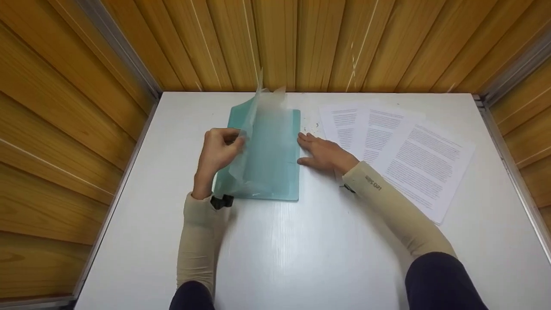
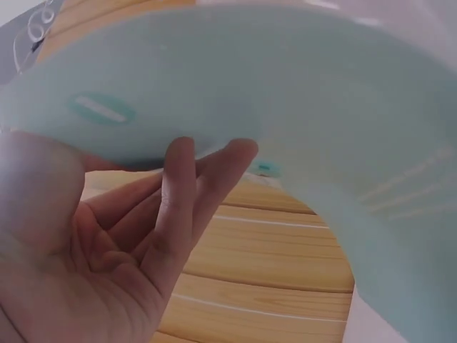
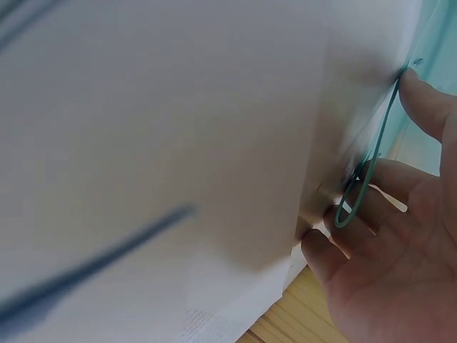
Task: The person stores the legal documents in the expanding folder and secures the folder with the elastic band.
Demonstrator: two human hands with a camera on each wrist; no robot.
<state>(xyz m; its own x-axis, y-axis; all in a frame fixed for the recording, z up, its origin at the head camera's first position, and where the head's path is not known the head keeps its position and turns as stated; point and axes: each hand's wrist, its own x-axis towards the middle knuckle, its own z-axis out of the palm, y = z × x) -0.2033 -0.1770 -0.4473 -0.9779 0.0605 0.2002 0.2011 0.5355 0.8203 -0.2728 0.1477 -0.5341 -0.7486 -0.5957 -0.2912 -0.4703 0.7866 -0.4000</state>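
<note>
A teal folder [image 1: 296,185] with translucent plastic pages lies opened on the white table, left of centre in the head view. At its left side my left hand [image 1: 215,150] pinches a raised plastic page [image 1: 247,150] between thumb and fingers. That page [image 2: 235,78] curves over the fingers in the left wrist view. My right hand [image 1: 323,153] lies with straight fingers against the folder's right edge. In the right wrist view, the thumb and fingertips of the right hand [image 3: 407,250] touch the teal edge [image 3: 375,150], which ends in a rounded corner.
Several printed sheets [image 1: 426,159] lie fanned and overlapping on the table's right side, partly under the right forearm. The white table [image 1: 275,254] ends at a wood-plank wall [image 1: 318,47] behind the folder. More planks [image 1: 64,129] stand to the left.
</note>
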